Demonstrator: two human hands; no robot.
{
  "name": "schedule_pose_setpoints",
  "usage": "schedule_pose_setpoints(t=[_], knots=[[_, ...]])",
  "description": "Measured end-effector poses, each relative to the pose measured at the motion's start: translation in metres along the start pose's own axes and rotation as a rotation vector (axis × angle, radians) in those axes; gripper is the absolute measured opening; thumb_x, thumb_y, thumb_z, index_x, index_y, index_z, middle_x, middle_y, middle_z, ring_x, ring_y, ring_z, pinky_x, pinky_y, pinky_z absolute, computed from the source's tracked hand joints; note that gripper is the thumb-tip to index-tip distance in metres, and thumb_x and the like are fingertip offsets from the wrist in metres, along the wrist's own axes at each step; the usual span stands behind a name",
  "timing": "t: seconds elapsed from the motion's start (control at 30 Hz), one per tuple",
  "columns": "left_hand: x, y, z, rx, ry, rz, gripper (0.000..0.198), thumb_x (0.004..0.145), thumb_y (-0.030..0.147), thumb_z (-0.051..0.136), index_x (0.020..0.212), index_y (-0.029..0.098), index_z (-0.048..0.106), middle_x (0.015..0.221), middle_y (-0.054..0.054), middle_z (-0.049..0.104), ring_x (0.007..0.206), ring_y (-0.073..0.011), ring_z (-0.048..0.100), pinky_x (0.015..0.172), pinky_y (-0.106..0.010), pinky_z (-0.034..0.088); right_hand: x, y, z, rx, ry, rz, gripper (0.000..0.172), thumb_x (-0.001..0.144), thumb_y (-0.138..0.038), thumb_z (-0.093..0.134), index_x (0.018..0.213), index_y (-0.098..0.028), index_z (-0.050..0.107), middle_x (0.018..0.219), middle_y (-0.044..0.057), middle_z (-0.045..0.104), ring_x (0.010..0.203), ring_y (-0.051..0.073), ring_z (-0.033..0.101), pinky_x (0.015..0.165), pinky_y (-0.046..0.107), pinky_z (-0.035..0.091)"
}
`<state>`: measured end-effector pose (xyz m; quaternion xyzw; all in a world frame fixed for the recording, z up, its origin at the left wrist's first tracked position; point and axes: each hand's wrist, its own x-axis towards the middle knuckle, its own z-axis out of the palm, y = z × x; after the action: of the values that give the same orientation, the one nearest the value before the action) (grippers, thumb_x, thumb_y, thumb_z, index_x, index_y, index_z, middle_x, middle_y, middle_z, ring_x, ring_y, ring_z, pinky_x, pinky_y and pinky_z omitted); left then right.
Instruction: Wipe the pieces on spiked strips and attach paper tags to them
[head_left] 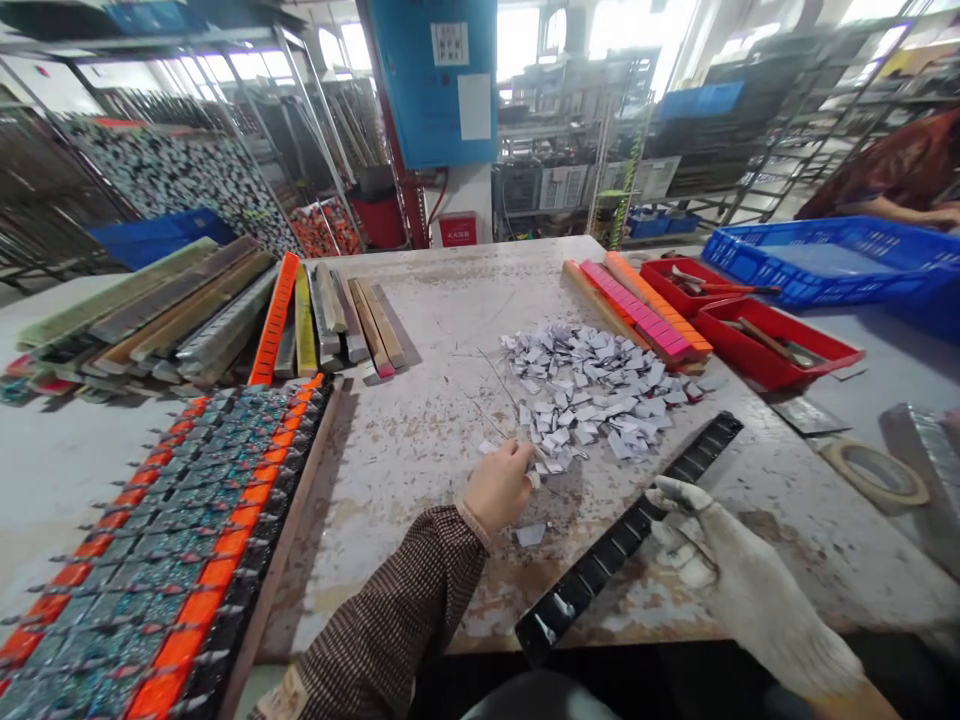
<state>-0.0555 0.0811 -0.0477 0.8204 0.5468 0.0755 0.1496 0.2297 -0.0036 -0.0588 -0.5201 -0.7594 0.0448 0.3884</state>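
Note:
My left hand (pixel 501 487), bare and in a checked sleeve, is at the near edge of a heap of small white paper pieces (pixel 592 385). Its fingers are pinched together; whatever is between them, if anything, is too small to make out. In a white knitted glove, my right hand (pixel 701 545) grips a long black strip (pixel 611 550) with evenly spaced crosswise grooves. The strip slants over the near table edge, its lower end bearing white smears. One loose paper piece (pixel 531 535) lies between my left hand and the strip.
At left, a rack of grey and orange strips (pixel 217 520) stands before stacked wooden bars (pixel 150 310). Pink and orange bars (pixel 637 310) border the heap's right. Beyond are red trays (pixel 776 345), a blue crate (pixel 825 260), tape (pixel 874 472) and another person's arm (pixel 892 190).

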Motion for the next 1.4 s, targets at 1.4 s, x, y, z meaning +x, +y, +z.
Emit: schedule_pose_setpoints(t=[1.4], knots=[[-0.152, 0.033, 0.048, -0.438, 0.063, 0.089, 0.051, 0.084, 0.037, 0.08, 0.126, 0.021, 0.056, 0.116, -0.01, 0.065, 0.105, -0.03, 0.059, 0.093, -0.047, 0.053, -0.005, -0.075, 0.013, -0.288, -0.234, -0.37, 0.008, 0.092, -0.015, 0.062, 0.098, -0.02, 0.064, 0.117, 0.01, 0.071, 0.131, 0.031, 0.058, 0.117, 0.056, 0.041]])
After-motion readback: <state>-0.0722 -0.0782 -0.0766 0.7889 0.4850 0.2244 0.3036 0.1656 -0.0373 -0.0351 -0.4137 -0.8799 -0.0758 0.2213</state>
